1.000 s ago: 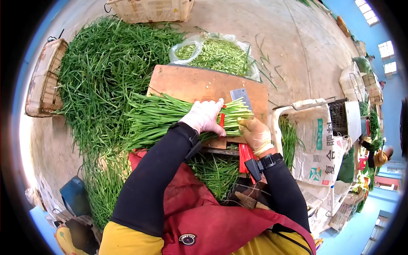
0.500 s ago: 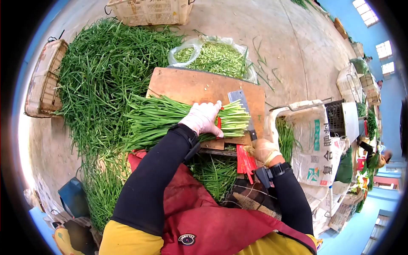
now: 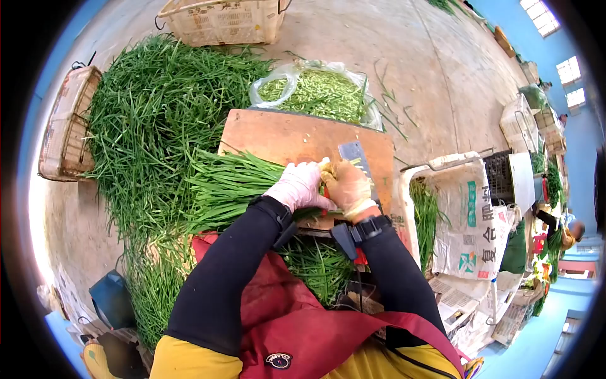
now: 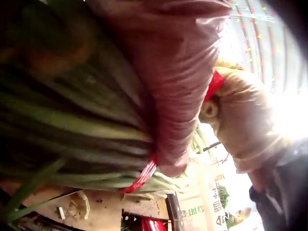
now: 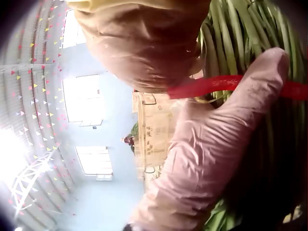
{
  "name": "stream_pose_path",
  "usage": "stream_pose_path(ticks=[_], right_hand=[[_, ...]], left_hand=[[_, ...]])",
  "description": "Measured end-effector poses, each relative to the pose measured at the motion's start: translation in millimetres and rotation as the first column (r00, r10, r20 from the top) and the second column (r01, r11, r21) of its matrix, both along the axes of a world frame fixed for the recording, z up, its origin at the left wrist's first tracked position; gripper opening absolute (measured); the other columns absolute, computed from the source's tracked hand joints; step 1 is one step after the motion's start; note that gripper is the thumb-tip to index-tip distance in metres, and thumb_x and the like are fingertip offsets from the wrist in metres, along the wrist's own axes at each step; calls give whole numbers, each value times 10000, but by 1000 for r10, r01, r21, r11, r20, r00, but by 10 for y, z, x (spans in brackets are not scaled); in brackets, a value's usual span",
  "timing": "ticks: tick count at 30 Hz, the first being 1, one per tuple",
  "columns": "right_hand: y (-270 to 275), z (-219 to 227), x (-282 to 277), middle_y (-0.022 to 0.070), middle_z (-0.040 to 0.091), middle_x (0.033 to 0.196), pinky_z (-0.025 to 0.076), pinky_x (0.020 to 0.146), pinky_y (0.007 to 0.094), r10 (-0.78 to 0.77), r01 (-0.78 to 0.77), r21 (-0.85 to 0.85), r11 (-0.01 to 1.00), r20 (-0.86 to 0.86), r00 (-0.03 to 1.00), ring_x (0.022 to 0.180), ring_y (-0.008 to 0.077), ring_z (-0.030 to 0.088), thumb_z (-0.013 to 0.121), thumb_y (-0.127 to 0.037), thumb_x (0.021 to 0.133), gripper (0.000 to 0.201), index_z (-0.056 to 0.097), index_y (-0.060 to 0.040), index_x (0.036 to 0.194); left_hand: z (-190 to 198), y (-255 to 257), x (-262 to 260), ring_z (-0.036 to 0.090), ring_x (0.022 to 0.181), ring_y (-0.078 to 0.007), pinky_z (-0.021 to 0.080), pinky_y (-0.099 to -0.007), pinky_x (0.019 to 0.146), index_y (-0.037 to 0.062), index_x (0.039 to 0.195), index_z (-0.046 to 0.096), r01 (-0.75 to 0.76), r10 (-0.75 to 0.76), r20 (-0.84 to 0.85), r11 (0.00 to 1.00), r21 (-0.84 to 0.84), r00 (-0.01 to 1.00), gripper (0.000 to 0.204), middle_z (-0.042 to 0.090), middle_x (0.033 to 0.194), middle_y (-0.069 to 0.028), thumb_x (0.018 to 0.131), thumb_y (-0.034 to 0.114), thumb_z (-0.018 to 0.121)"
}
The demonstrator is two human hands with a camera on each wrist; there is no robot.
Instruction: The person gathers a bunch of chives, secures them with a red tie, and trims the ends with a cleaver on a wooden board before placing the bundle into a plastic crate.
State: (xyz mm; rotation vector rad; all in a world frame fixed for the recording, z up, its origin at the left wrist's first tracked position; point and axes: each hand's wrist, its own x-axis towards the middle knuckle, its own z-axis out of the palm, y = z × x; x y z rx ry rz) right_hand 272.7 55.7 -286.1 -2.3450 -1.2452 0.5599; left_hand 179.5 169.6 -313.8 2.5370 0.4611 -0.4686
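A bundle of long green stalks [image 3: 230, 183] lies across a wooden board [image 3: 278, 131], leaves to the left. My gloved left hand [image 3: 300, 187] grips it near the cut ends. A red strip [image 4: 140, 177] goes round the bundle beside that hand's fingers. My gloved right hand [image 3: 349, 189] is right beside the left, its fingers curled; in the right wrist view the red strip [image 5: 207, 86] runs from this hand [image 5: 144, 45] across the stalks, under the left thumb [image 5: 262, 72]. A cleaver blade [image 3: 352, 151] lies on the board just beyond the right hand.
A large heap of green leaves [image 3: 164, 120] covers the left side. Behind the board stands a clear bag of cut pieces [image 3: 322, 95]. Crates [image 3: 221, 24] stand at the back and left. A white-framed rack with a printed sack [image 3: 464, 221] is on the right, and loose greens [image 3: 315, 268] lie below the board.
My right hand has come back from beside the red strips at the board's edge, up and left to the bundle's tied part. My left hand keeps its grip on the bundle.
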Motion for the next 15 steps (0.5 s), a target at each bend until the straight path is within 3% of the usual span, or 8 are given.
stream_pose_path(ticks=[1,2,3,7,9,12,13,15], right_hand=[[-8,-42,-21,167,677,954,514,766,426,8,-8,2,1000,-1,1000,882,369,645,624,-211,863,208,695,-69,999],[-60,-126,-40,168,675,948,512,761,423,70,-66,194,979,-12,998,873,366,645,627,-198,862,197,694,-65,991],[-120,-217,-52,169,673,941,511,757,420,128,-113,377,919,-15,992,863,362,645,630,-184,860,186,693,-60,984],[-229,-282,-73,174,668,937,511,760,407,-1,57,272,961,-200,980,859,357,645,666,-140,842,172,694,-46,984],[-299,-299,-120,169,673,941,513,761,394,39,-2,282,959,-125,991,863,351,650,665,-123,847,178,696,-50,1006],[-370,-323,-151,152,694,969,519,788,374,-26,102,453,886,-171,985,871,313,672,682,-138,855,216,687,-37,1046],[-415,-285,-181,152,694,969,519,788,374,-25,101,453,886,-170,985,871,313,672,682,-138,855,216,687,-37,1046],[-539,-208,-265,161,700,991,520,811,368,-251,321,102,942,-420,872,896,307,679,695,-166,857,256,679,-17,1065]], left_hand=[[-130,13,-25,568,1170,-325,415,-449,998,68,1402,440,-47,52,132,998,-40,990,1024,608,1212,-151,609,602,808],[-217,11,-66,572,1155,-336,421,-438,1000,80,1384,471,-92,112,256,992,-90,960,978,617,1187,-154,609,568,814],[-223,3,-85,572,1155,-336,421,-438,1000,80,1384,471,-100,121,248,990,-95,961,978,617,1187,-154,609,568,814],[-186,22,-42,545,1191,-331,404,-442,1029,110,1443,426,-7,20,164,997,-78,986,980,592,1240,-147,634,502,814],[-211,-1,-51,553,1202,-311,394,-441,1025,136,1433,428,54,-53,147,999,-4,988,1070,601,1240,-136,571,626,832],[-183,-2,-27,554,1201,-306,398,-445,1013,144,1434,434,37,-35,105,999,-15,994,1071,598,1246,-127,572,645,824],[-168,-2,-17,553,1201,-307,400,-445,1009,144,1433,437,24,-22,94,1000,-20,995,1072,597,1248,-127,570,650,823],[-149,3,-1,555,1199,-309,403,-445,1004,140,1428,437,26,-23,69,999,-36,997,1049,599,1244,-124,585,626,825]])
